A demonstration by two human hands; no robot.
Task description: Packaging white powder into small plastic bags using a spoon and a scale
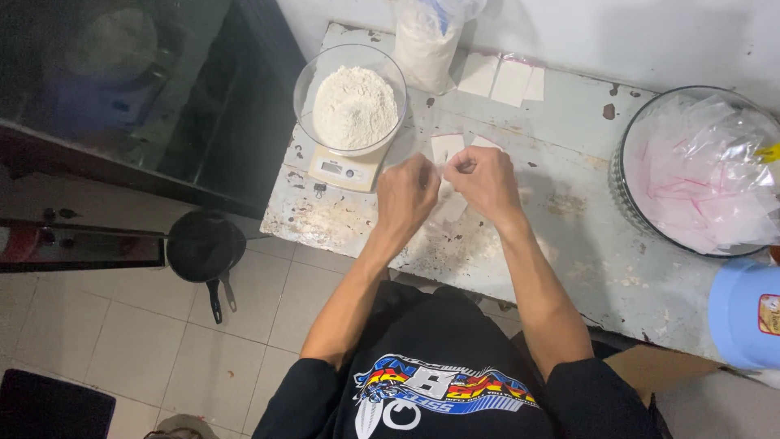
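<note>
Between both hands, a small plastic bag point(448, 154) is pinched by left hand point(404, 199) and right hand point(486, 180) fingers above the tabletop point(569, 244). Flour bowl point(351, 102) remains full; many empty bags point(703, 175) wait in the basin.

Small bag point(452, 205) (mostly behind hands)

Small clear plastic pouch point(448, 151) as I see it from the head camera: flat, rectangular, whitish with a thin pink strip along its top edge. It stands roughly upright above the worn grey table point(561, 146), pinched at its lower part; its bottom half is hidden.
</note>
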